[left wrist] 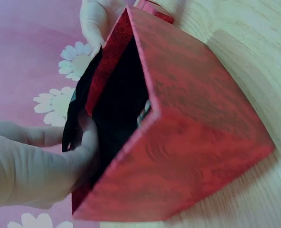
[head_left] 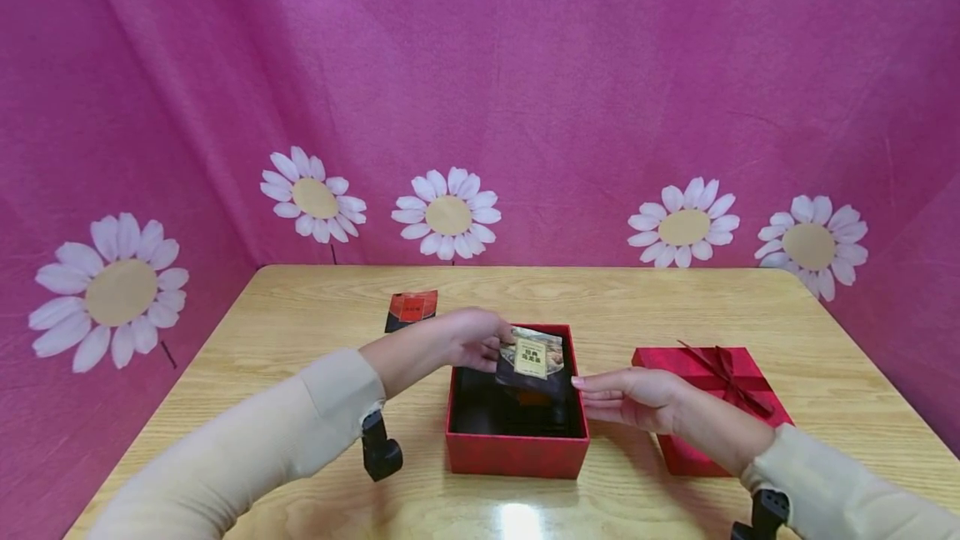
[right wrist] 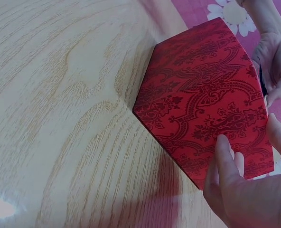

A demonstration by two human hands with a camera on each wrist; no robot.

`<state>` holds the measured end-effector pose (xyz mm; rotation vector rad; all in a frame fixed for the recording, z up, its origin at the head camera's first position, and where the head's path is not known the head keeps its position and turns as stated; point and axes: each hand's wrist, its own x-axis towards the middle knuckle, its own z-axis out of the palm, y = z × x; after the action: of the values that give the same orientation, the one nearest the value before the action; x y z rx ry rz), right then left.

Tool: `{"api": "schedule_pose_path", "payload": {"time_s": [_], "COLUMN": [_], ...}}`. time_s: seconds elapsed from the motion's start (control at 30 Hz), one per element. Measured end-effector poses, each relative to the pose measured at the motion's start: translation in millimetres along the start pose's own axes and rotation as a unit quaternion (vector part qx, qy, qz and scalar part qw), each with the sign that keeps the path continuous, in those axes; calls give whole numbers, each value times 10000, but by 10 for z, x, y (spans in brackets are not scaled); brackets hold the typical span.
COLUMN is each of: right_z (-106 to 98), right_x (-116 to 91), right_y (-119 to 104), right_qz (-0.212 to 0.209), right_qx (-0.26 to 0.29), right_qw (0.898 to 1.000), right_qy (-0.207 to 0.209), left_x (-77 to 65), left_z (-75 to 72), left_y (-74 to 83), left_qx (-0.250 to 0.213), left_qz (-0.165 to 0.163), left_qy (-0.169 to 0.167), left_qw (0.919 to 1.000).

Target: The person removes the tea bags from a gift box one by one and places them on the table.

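A red patterned gift box point(head_left: 517, 454), dark inside, stands with its top off at the middle of the table. Over its opening my left hand point(head_left: 480, 340) pinches a tea packet point(head_left: 531, 357) by its left edge, thumb and fingers on either face. The packet is dark with a pale yellow label and tilts over the box. In the left wrist view, that same packet point(left wrist: 83, 88) appears edge-on beside the rim. My right hand point(head_left: 637, 397) touches the box's right wall from outside, fingers fairly straight, with the thumb point(right wrist: 279, 137) up at the rim.
The red lid point(head_left: 750, 365) with a dark red ribbon bow lies right of the box, partly behind my right forearm. Another packet, orange and black point(head_left: 411, 308), lies farther back on the left. A pink flowered cloth point(head_left: 525, 107) hangs behind the wooden table point(head_left: 337, 290).
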<state>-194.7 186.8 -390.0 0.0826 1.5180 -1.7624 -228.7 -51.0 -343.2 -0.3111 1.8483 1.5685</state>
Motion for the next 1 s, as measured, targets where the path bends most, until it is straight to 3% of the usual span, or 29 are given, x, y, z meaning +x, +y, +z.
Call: {"api": "schedule_pose_path", "payload": {"time_s": [0.2,0.47,0.63,0.87,1.0], "right_z": [-1,-17,-10,-1,-2], "right_x": [-3,18,8,-4,3], "right_y": [14,12,-10,3,9], "right_qz": [103,70,138,181,170], "right_qx": [22,-1,94,83,65], "right_qw": [9999,9999,9995,9992,9992], "right_qy": [62,152,270,338,361], "left_x": [-60,-152,-196,-266,-333], "left_z": [-136,-400,-571,-811,-990], "left_y": [-59,-82,-78,-85,-98], "left_qx": [32,257,201,-238,-672], "left_qz": [52,622,871,1112,1478], "left_qy": [-21,-234,-165,65,-4], "left_qw": [10000,9975,9959,9935,9867]}}
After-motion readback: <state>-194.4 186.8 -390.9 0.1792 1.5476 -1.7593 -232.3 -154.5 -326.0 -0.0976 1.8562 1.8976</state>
